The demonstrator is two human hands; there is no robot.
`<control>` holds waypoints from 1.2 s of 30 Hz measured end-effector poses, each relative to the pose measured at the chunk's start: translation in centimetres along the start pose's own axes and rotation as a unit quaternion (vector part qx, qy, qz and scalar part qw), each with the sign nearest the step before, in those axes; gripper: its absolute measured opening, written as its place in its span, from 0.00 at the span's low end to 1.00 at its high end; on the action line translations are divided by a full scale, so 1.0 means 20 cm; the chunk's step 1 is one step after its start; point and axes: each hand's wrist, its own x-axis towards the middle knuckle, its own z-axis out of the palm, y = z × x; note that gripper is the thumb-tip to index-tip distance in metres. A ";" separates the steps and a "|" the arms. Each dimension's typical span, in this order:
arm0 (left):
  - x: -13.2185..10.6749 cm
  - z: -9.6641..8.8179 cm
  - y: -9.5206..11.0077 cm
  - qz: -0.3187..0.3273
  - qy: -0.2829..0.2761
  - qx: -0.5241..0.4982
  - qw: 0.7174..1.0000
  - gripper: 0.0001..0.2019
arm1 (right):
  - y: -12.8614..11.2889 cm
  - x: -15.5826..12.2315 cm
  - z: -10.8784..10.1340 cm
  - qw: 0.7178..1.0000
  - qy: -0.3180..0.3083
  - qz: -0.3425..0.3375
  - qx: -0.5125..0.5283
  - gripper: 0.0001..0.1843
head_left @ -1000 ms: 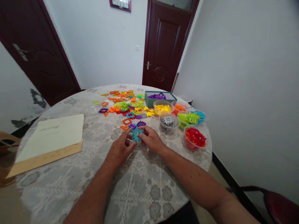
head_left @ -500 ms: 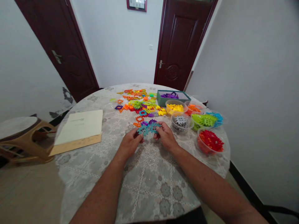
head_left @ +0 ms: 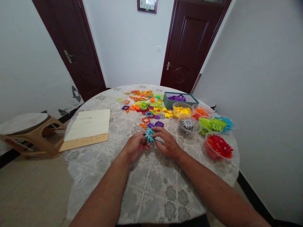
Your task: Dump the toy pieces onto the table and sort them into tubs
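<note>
Teal interlocking plastic building pieces [head_left: 150, 135] are held up over the near middle of the table, overlapping so that I cannot tell how they join. My left hand [head_left: 136, 145] grips their left and lower side, with its fingers curled round the edge. At the right edge, my right hand [head_left: 167, 142] has its fingertips and thumb on the pieces, partly covering them. Just beyond the hands lie a purple square piece [head_left: 159, 124] and orange pieces [head_left: 146, 120].
Loose coloured pieces [head_left: 144, 105] are heaped at the table's far middle. To the right stand a green box [head_left: 169, 103] of purple pieces and several clear tubs, including a red-filled one [head_left: 219, 146]. A cream folder [head_left: 90, 124] lies left, beside a stool [head_left: 30, 126].
The teal pieces were spread side by side between my hands; now they form one compact, overlapping cluster. My hands are closer together, and the view has turned slightly left.
</note>
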 end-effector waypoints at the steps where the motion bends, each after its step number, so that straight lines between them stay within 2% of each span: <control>1: 0.00 -0.01 0.01 -0.003 0.000 -0.014 1.000 0.15 | 0.00 0.00 0.00 1.000 -0.008 -0.002 -0.002 0.17; 5: 0.00 -0.01 0.02 -0.019 0.008 -0.007 1.000 0.17 | 0.03 -0.01 0.02 0.999 -0.048 -0.011 -0.004 0.17; 9: 0.00 0.00 -0.01 0.027 0.023 0.147 0.989 0.21 | 0.04 -0.02 0.06 0.998 -0.064 0.006 -0.008 0.15; 12: 0.00 0.00 -0.03 0.064 0.046 0.288 0.955 0.21 | 0.04 -0.03 0.08 0.997 -0.074 0.012 -0.002 0.16; 16: 0.02 -0.02 -0.02 0.118 0.100 0.452 0.879 0.15 | 0.08 -0.05 0.10 0.998 -0.057 0.028 -0.011 0.20; 18: 0.03 -0.04 -0.02 0.138 0.129 0.494 0.848 0.14 | 0.12 -0.05 0.10 0.997 -0.029 0.056 -0.042 0.21; 19: 0.03 -0.04 -0.02 0.142 0.143 0.499 0.843 0.14 | 0.14 -0.04 0.10 0.995 -0.016 0.071 -0.063 0.22; 22: 0.04 -0.06 -0.02 0.142 0.185 0.478 0.847 0.19 | 0.22 0.02 0.10 0.986 -0.009 0.108 -0.126 0.24; 27: 0.05 -0.07 -0.04 0.164 0.216 0.402 0.875 0.19 | 0.31 0.17 0.12 0.966 -0.069 0.151 -0.197 0.26; 32: 0.04 -0.08 -0.03 0.195 0.183 0.309 0.913 0.18 | 0.30 0.22 0.17 0.945 -0.111 0.193 -0.238 0.22; 36: 0.04 -0.09 -0.01 0.213 0.159 0.265 0.927 0.17 | 0.25 0.19 0.15 0.950 -0.116 0.181 -0.225 0.21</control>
